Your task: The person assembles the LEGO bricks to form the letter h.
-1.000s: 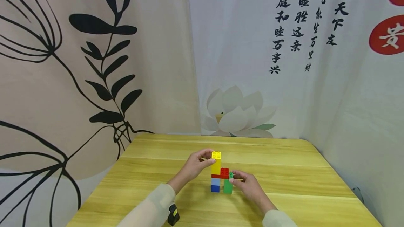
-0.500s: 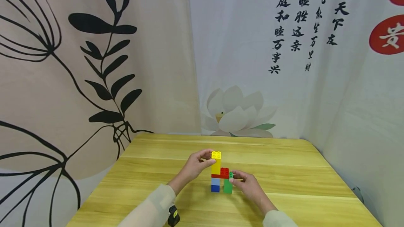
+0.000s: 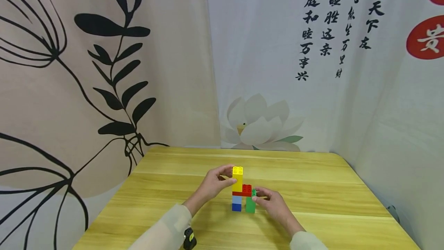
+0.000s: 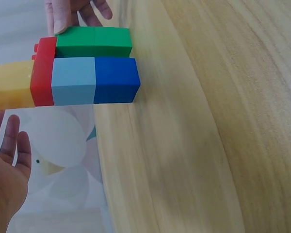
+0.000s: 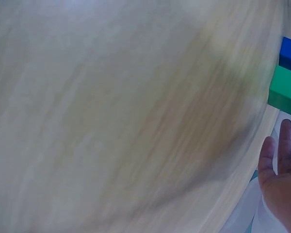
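A small arch of toy building bricks stands upright on the table. Two legs bear a flat red brick (image 3: 247, 190): on the left, a light blue brick (image 4: 73, 81) over a dark blue brick (image 4: 116, 80); on the right, stacked green bricks (image 3: 250, 206). Yellow bricks (image 3: 237, 183) rise from the red one's left end. My left hand (image 3: 210, 185) pinches the yellow bricks between thumb and fingers, its other fingers extended. With thumb and index finger, my right hand (image 3: 274, 204) grips the top of the green bricks; the right wrist view cuts off that contact.
The wooden table (image 3: 173, 219) reaches back to a curtain (image 3: 180, 68) printed with plants and writing. A black device with a yellow mark (image 3: 189, 238) is at the left sleeve (image 3: 164, 228), near the bottom edge.
My left thumb has shifted very slightly on the yellow bricks. The brick arch and my right hand look still.
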### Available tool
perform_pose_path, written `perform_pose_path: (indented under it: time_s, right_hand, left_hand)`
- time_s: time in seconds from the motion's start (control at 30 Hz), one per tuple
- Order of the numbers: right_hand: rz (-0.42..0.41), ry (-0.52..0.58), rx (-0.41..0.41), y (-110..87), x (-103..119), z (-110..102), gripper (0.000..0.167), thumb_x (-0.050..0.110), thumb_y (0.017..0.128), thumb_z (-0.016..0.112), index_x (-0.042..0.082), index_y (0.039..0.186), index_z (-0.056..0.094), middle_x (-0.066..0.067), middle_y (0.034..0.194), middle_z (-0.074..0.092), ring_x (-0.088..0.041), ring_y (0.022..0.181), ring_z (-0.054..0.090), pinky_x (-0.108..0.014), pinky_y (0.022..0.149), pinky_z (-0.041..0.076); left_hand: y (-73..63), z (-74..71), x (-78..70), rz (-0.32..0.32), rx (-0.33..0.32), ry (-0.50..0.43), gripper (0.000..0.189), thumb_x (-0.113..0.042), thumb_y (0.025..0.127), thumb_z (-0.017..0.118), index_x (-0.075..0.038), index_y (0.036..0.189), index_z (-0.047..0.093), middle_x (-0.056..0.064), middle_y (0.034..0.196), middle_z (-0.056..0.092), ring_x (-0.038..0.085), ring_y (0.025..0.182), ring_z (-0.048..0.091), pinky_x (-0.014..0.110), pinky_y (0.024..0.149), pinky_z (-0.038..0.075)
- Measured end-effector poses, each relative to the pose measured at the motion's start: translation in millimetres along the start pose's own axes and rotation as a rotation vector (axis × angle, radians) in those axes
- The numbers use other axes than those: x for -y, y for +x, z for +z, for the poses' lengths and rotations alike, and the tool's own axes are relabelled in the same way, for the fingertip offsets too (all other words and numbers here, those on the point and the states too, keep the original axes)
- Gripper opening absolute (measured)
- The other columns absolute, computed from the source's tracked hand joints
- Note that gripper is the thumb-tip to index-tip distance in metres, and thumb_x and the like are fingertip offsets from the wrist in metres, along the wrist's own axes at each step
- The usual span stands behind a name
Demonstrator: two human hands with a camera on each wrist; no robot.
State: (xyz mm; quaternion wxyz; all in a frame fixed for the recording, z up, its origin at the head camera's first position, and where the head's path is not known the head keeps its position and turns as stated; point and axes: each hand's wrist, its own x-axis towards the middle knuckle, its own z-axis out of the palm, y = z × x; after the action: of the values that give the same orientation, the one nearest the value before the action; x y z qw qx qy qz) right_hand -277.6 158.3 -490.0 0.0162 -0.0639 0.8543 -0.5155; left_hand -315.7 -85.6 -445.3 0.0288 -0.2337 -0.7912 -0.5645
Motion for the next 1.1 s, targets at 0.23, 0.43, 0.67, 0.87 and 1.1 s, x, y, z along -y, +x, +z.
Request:
perform_pose_path:
  time_s: [0.23,0.43,0.67,0.87,1.1]
  right_hand:
    - [-0.006,0.012,-0.006,1.9,-2.3,0.0,0.05,0.034,0.091,0.072,0.008,0.133,0.063,-0.011,0.118,0.067,-0.026,0.103,0.061,-0.042,0.083,0.053]
    - [-0.009,0.023,0.0,2.0,-4.2,-0.7,0.053,0.03,0.088,0.076,0.008,0.134,0.062,-0.012,0.118,0.067,-0.024,0.099,0.061,-0.039,0.081,0.053]
    - [-0.03,0.06,0.004,-0.5,-7.1,2.3,0.055,0.02,0.087,0.077,0.002,0.136,0.058,-0.015,0.118,0.067,-0.024,0.099,0.063,-0.04,0.083,0.053]
    - [-0.036,0.082,0.007,0.6,-8.1,4.4,0.056,0.019,0.088,0.076,0.0,0.137,0.057,-0.017,0.121,0.066,-0.029,0.105,0.063,-0.042,0.086,0.054]
    - [-0.052,0.113,0.012,0.2,-7.1,5.8,0.056,0.017,0.091,0.073,-0.002,0.139,0.053,-0.018,0.12,0.067,-0.032,0.11,0.063,-0.042,0.088,0.053]
  left_hand:
    - [-5.4,3.7,6.4,-0.039,0.017,0.002,0.05,-0.019,0.09,0.076,-0.015,0.137,0.06,-0.001,0.112,0.067,0.021,0.102,0.059,0.033,0.085,0.049]
    - [-8.4,7.5,14.5,-0.041,0.017,0.003,0.052,-0.016,0.089,0.076,-0.014,0.138,0.059,0.0,0.114,0.067,0.024,0.104,0.061,0.035,0.086,0.048]
    - [-12.6,10.4,21.7,-0.052,0.037,-0.033,0.056,-0.008,0.089,0.075,-0.007,0.141,0.054,0.009,0.12,0.066,0.032,0.108,0.062,0.033,0.086,0.053]
    - [-14.3,10.9,23.2,-0.069,0.04,-0.077,0.061,-0.008,0.089,0.075,-0.007,0.144,0.05,0.011,0.122,0.062,0.027,0.106,0.063,0.035,0.085,0.055]
    - [-11.2,12.3,24.1,-0.068,-0.001,-0.079,0.065,-0.008,0.091,0.073,-0.016,0.149,0.045,0.007,0.119,0.063,0.026,0.104,0.065,0.035,0.085,0.055]
